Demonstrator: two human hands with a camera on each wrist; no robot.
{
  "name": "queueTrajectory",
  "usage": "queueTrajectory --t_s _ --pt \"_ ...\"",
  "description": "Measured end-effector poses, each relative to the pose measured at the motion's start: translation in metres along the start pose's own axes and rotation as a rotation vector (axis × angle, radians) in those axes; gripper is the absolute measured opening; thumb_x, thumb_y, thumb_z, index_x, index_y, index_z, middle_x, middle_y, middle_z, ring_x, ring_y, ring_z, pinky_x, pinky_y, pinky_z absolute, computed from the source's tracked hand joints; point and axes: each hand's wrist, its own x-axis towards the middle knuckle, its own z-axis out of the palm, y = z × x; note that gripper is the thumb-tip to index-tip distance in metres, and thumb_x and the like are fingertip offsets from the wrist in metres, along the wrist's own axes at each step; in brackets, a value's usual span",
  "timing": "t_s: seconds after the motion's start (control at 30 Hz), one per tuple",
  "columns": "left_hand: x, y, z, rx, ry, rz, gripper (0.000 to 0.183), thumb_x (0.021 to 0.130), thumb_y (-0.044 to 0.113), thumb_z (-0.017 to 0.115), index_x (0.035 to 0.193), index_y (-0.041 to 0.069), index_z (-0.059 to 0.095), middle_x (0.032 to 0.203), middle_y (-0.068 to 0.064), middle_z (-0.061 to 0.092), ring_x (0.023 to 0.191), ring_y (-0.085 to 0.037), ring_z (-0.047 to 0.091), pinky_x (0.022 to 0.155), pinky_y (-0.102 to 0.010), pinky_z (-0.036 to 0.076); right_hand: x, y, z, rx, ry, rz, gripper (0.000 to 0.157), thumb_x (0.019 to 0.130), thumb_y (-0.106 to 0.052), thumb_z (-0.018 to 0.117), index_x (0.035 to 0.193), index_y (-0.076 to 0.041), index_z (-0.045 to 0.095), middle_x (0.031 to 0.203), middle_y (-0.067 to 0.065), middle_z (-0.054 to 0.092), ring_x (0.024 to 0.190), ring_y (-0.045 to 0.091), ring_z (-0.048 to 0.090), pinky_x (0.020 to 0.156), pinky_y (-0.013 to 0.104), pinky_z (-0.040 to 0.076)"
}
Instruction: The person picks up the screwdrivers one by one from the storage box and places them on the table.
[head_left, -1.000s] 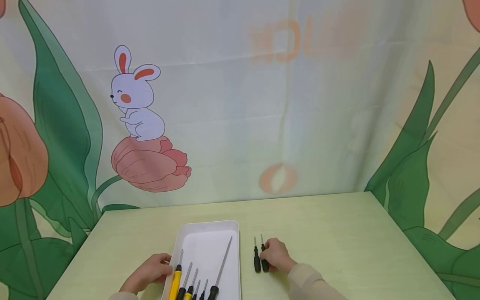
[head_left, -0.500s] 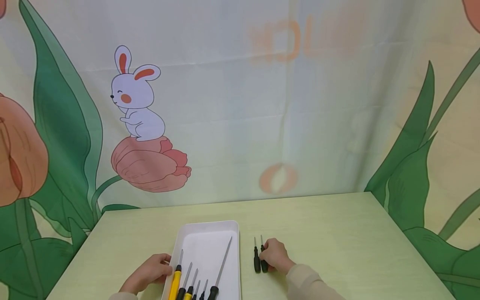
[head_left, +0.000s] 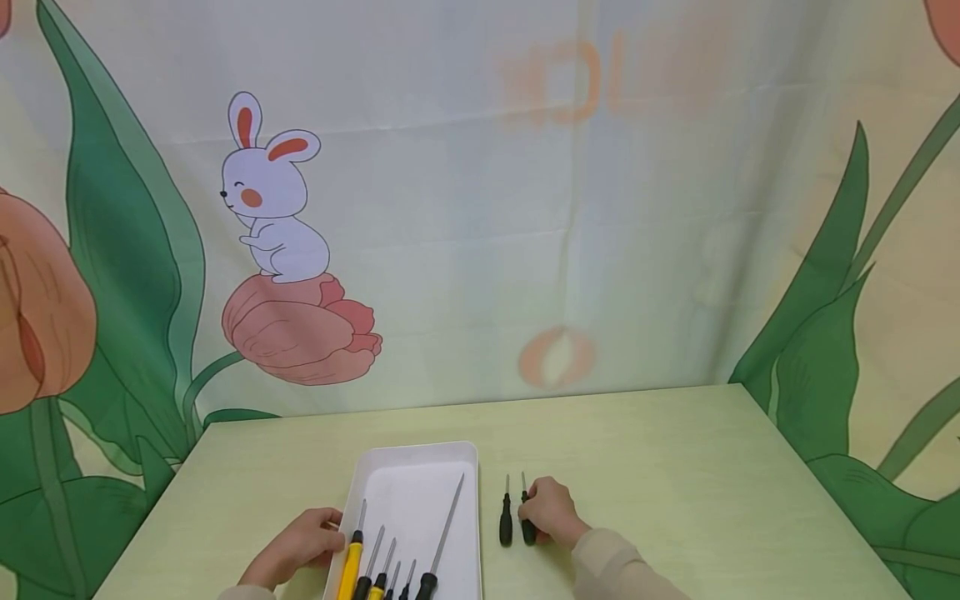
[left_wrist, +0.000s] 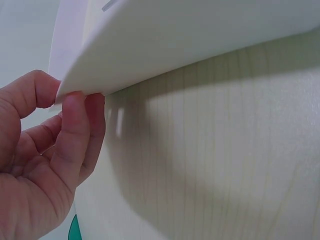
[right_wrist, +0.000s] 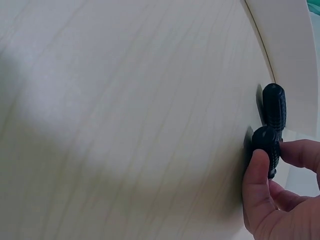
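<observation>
My left hand point(head_left: 297, 543) pinches the left rim of a white tray point(head_left: 420, 468); in the left wrist view, thumb and fingers grip its thin edge. Several screwdrivers lie in the tray, among them a yellow-handled screwdriver point(head_left: 349, 569) at the left and a long-shafted black screwdriver point(head_left: 428, 584) at the right. To the right of the tray, my right hand point(head_left: 557, 510) pinches the black handle of a small screwdriver point(right_wrist: 265, 140) between thumb and fingers. A second small black screwdriver point(head_left: 506, 527) lies just left of it, shaft pointing away from me.
Both hands work over a pale wood-grain table point(head_left: 675, 483). Behind it hangs a curtain point(head_left: 465, 250) printed with a rabbit, tulips and leaves. The tray's right wall stands close to the loose screwdriver.
The second small black screwdriver has shifted slightly left, widening the gap to the held one. My right hand has drifted slightly left with its screwdriver; my left hand stays on the tray.
</observation>
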Motion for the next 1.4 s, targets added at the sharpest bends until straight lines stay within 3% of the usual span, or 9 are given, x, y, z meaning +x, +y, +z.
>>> queueTrajectory --t_s 0.87,1.1,1.4 --pt "-0.001 0.001 0.000 0.000 -0.011 0.003 0.038 0.071 0.003 0.054 0.107 -0.008 0.051 0.087 -0.012 0.057 0.068 -0.015 0.053 0.065 -0.030 0.050 0.000 -0.002 -0.007 0.047 0.002 0.059 0.010 0.078 -0.012 0.053 0.079 -0.002 0.051 0.056 0.003 0.049 0.036 0.009 0.043 0.036 0.018 0.037" --pt "0.000 0.004 -0.003 0.030 -0.038 -0.025 0.038 0.073 0.005 0.055 0.108 -0.008 0.050 0.089 -0.012 0.057 0.070 -0.016 0.053 0.068 -0.031 0.050 0.002 -0.005 -0.013 0.080 0.022 0.044 0.011 0.075 -0.012 0.051 0.079 -0.002 0.051 0.046 0.000 0.043 0.033 0.009 0.041 0.035 0.019 0.036" --pt "0.000 0.003 -0.003 0.025 -0.046 -0.014 0.038 0.073 0.005 0.054 0.108 -0.008 0.050 0.090 -0.012 0.057 0.070 -0.016 0.052 0.070 -0.032 0.051 0.000 -0.012 -0.013 0.185 0.001 0.053 0.013 0.075 -0.011 0.049 0.083 -0.001 0.051 0.059 0.003 0.044 0.038 0.010 0.041 0.037 0.021 0.041"
